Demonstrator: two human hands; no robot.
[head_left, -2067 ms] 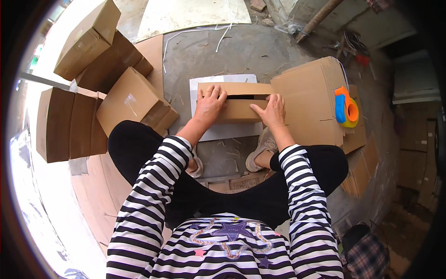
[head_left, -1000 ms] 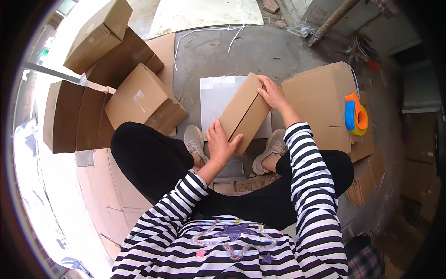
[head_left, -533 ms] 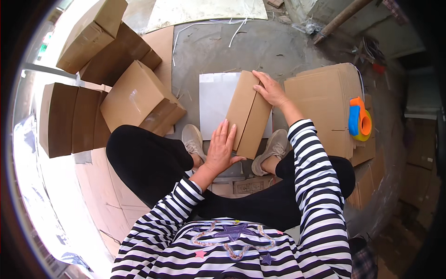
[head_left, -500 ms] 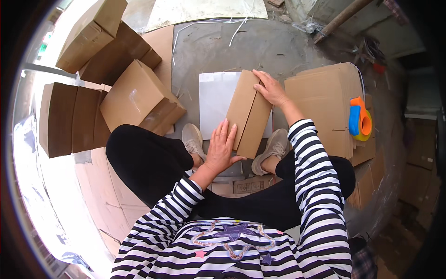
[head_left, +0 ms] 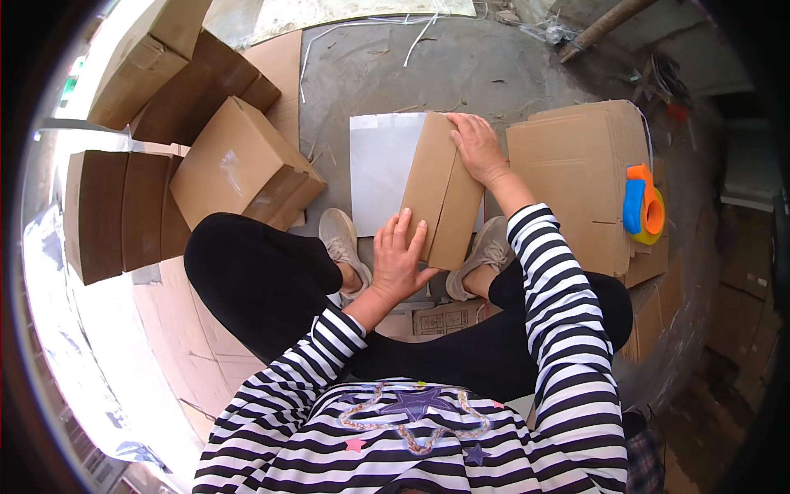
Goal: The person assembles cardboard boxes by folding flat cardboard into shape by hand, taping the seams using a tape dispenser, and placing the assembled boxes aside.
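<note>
A long, closed brown cardboard box point(head_left: 429, 177) lies tilted across a white board point(head_left: 380, 169) on the floor before me, a seam running along its top. My left hand point(head_left: 398, 262) holds its near end, fingertips on the top near the left corner and thumb against the near edge. At the far right corner, my right hand point(head_left: 481, 150) grips the box with its fingers together over the far end. The underside of the box is hidden.
Flattened cardboard sheets point(head_left: 568, 181) are stacked to the right, with an orange and blue tape dispenser point(head_left: 643, 204) on their right edge. Several made-up boxes point(head_left: 234, 160) stand at the left. White straps point(head_left: 420, 41) lie on the concrete floor beyond the board.
The fingers of my right hand have drawn closer together over the far end of the box. My left hand stays at the near end. The whole view has shifted slightly.
</note>
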